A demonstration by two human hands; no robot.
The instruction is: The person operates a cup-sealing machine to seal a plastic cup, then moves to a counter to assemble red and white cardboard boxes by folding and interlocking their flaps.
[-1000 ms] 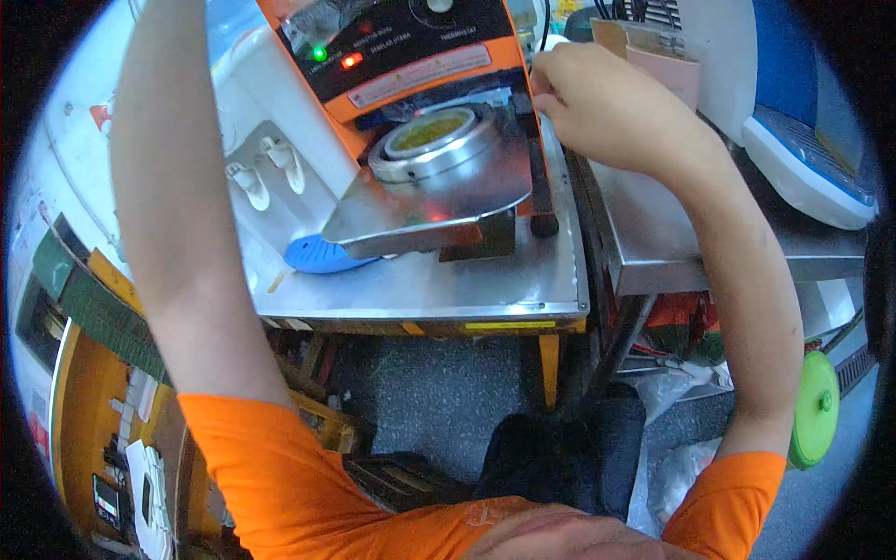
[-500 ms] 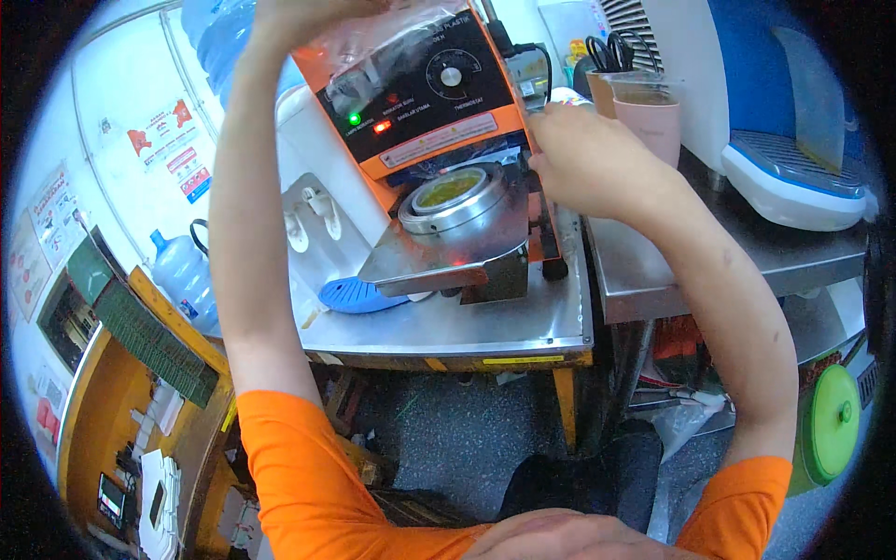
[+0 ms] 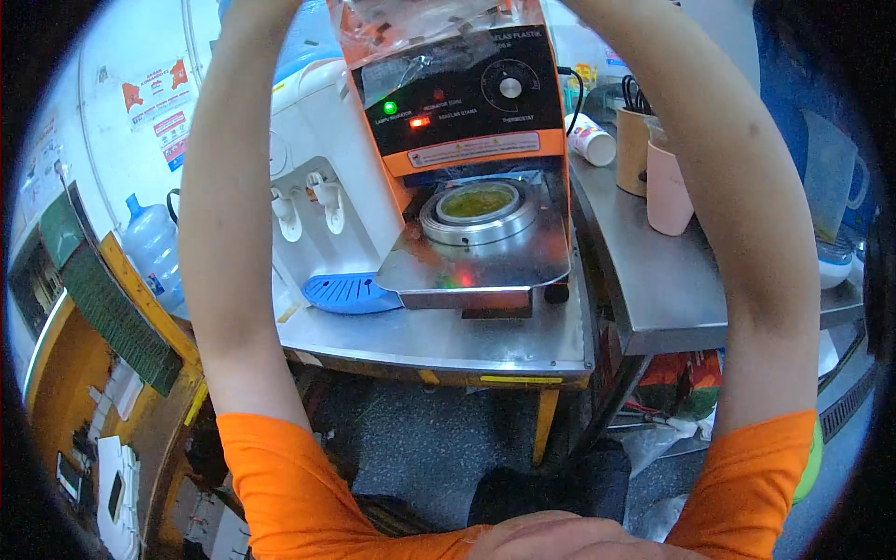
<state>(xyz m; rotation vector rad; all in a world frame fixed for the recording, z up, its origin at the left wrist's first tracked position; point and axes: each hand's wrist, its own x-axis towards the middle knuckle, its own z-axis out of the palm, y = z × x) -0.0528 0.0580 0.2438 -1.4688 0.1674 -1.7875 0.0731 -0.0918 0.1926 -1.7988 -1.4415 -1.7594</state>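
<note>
Nearest, both orange-sleeved forearms rise from the lower edge and reach up past the top of the frame. The hands themselves are out of view, so I cannot tell whether they grip or lie open. Between the arms, on the steel desk (image 3: 485,341), stands an orange and black cup sealing machine (image 3: 467,103). Its metal ring (image 3: 478,217) holds a cup of green drink (image 3: 478,200) seated at the middle of the tray. Above the machine, at the top edge, clear plastic film (image 3: 411,23) crinkles. It looks light, thin, limp and slippery, best pinched at its edges. Behind-left stands a white water dispenser (image 3: 308,187); to the right, a pink cup (image 3: 667,191).
</note>
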